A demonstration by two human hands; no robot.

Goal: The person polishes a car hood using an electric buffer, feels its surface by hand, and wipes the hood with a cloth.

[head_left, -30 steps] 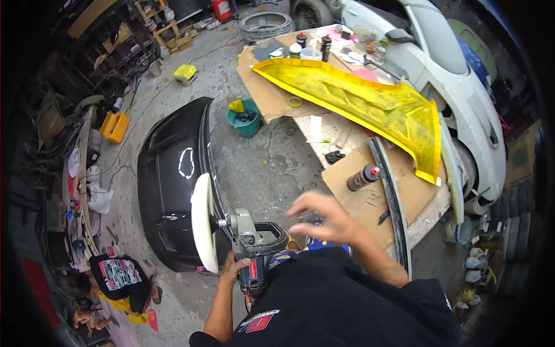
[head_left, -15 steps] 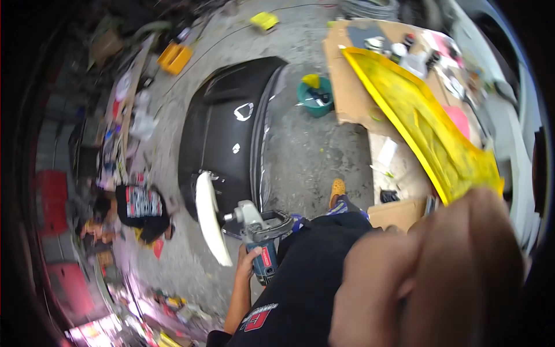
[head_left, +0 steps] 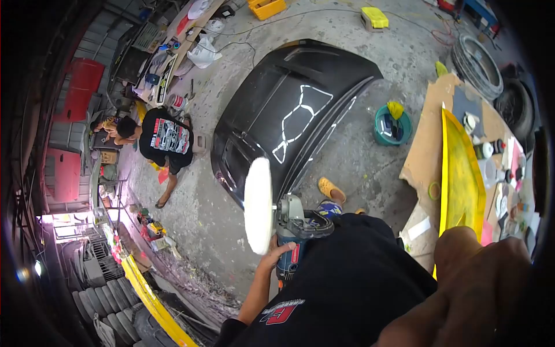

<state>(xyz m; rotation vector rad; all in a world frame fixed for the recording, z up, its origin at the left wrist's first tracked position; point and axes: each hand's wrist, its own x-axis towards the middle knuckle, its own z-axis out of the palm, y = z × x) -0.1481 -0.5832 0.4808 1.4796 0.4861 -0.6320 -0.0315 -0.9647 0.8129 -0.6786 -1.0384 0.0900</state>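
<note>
A blue-and-grey power polisher (head_left: 289, 246) with a round white pad (head_left: 258, 206) is gripped in my left hand (head_left: 278, 254), whose fingers wrap round its body. The pad stands on edge toward the camera, in front of a glossy black car hood (head_left: 272, 110) on the floor; whether the two touch I cannot tell. My right hand (head_left: 480, 272) is raised very close to the camera at the lower right, dark and with its fingers not readable. Behind it, a yellow car body panel (head_left: 462, 173) lies on a cardboard-covered table (head_left: 425, 156).
A teal bucket (head_left: 393, 126) with a yellow cloth stands between hood and table. At left a person in a black shirt (head_left: 167, 139) bends down, near another person (head_left: 110, 126). Tyres (head_left: 514, 107) stand at the right; a cable (head_left: 324, 10) crosses the floor.
The view has swung left, so the hood and bent person show more fully and the table has shifted right. My right hand appears lower. The polisher stays in my left hand.
</note>
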